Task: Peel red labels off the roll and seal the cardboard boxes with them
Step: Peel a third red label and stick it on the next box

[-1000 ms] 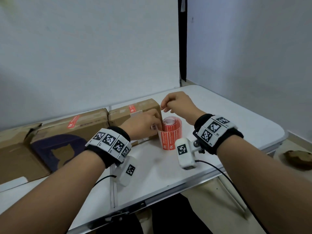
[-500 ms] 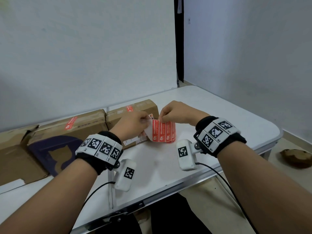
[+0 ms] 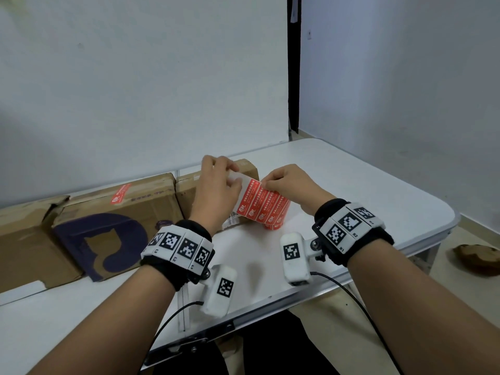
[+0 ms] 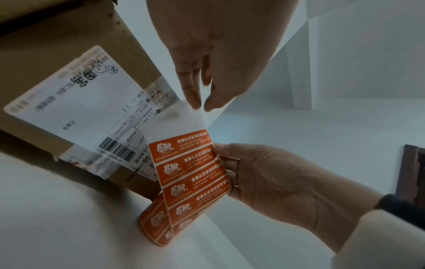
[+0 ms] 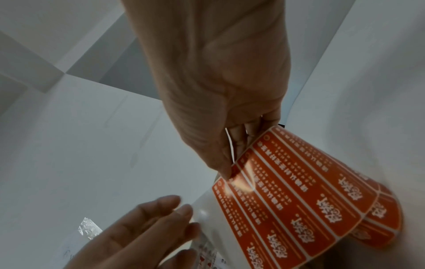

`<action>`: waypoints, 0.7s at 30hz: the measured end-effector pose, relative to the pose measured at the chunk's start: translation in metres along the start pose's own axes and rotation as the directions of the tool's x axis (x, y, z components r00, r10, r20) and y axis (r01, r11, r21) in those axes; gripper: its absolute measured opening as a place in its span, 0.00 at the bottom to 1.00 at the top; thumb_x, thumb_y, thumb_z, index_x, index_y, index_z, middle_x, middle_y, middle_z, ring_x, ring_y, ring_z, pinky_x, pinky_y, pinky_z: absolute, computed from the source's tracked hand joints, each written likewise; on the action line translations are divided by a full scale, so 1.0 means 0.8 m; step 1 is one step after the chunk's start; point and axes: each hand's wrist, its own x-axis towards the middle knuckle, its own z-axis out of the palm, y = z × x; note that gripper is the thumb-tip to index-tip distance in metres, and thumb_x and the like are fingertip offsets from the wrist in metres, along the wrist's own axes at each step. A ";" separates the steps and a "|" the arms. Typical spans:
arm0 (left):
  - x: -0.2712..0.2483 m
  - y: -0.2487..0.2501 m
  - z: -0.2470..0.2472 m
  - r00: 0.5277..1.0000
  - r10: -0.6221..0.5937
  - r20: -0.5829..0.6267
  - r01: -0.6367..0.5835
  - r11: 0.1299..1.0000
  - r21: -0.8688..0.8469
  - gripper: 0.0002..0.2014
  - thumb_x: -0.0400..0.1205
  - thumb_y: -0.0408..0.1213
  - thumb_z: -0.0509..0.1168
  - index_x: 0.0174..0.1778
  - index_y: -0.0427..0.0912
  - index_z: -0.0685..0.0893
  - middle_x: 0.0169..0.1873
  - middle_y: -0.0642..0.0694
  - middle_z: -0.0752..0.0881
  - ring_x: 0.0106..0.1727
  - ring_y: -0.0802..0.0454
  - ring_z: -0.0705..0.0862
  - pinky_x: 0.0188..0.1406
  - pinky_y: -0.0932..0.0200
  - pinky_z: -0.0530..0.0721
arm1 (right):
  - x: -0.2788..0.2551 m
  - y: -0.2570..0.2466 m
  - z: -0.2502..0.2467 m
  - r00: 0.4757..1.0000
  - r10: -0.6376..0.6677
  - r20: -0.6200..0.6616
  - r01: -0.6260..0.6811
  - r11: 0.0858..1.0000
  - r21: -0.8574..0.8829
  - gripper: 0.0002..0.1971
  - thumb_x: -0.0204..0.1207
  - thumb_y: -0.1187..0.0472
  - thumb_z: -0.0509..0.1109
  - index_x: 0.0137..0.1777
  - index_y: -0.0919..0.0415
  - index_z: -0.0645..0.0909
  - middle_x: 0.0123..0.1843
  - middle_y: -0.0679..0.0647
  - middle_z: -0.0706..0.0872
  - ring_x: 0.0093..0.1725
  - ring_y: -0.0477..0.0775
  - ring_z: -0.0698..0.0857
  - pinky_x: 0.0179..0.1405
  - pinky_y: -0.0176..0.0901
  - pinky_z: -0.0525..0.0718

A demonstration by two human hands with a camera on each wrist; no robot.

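A strip of red labels (image 3: 259, 205) on white backing runs up from the roll (image 3: 273, 224), which stands on the white table (image 3: 365, 190). My left hand (image 3: 234, 177) pinches the bare white end of the backing (image 4: 184, 118) at the top. My right hand (image 3: 263, 185) pinches the strip's right edge at the upper labels (image 5: 243, 163). Behind the hands stands a cardboard box (image 3: 247, 169), its top partly hidden by my left hand. To its left sits a second box (image 3: 151, 196) with a red label (image 3: 120, 193) across its top seam.
A third, torn box (image 3: 24, 239) lies at the far left. The near box carries a white shipping label (image 4: 76, 109) on its side. The wall runs close behind the boxes. A brown object (image 3: 479, 259) lies on the floor past the table's right edge.
The strip has been pulled out of the roll and raised. My left hand has moved up and back with the backing end; my right hand has shifted onto the strip's edge.
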 end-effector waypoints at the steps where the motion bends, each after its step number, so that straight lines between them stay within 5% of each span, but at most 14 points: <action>1: 0.001 0.001 0.002 0.998 -0.029 0.051 0.029 1.000 -0.006 0.03 0.80 0.35 0.66 0.48 0.43 0.82 0.52 0.47 0.81 0.44 0.52 0.85 0.44 0.57 0.86 | 0.000 0.000 0.001 1.000 0.002 -0.011 -0.001 1.000 0.012 0.07 0.76 0.62 0.70 0.48 0.62 0.90 0.50 0.57 0.91 0.50 0.54 0.87 0.55 0.50 0.84; 5: 0.005 0.002 0.015 0.980 -0.081 0.180 0.079 0.997 0.016 0.06 0.79 0.39 0.67 0.45 0.44 0.88 0.44 0.51 0.89 0.45 0.55 0.86 0.45 0.60 0.84 | -0.001 0.000 0.004 1.000 0.002 -0.029 0.000 0.999 0.048 0.06 0.74 0.62 0.71 0.45 0.60 0.90 0.50 0.59 0.91 0.50 0.56 0.88 0.55 0.53 0.85; 21: 0.006 0.003 0.030 0.976 -0.152 0.158 0.159 0.987 -0.028 0.06 0.76 0.41 0.72 0.44 0.43 0.89 0.40 0.49 0.90 0.44 0.53 0.88 0.48 0.55 0.87 | -0.005 -0.005 0.007 0.998 0.004 -0.058 -0.002 1.000 0.026 0.08 0.72 0.65 0.71 0.46 0.60 0.91 0.50 0.60 0.92 0.56 0.60 0.88 0.61 0.58 0.86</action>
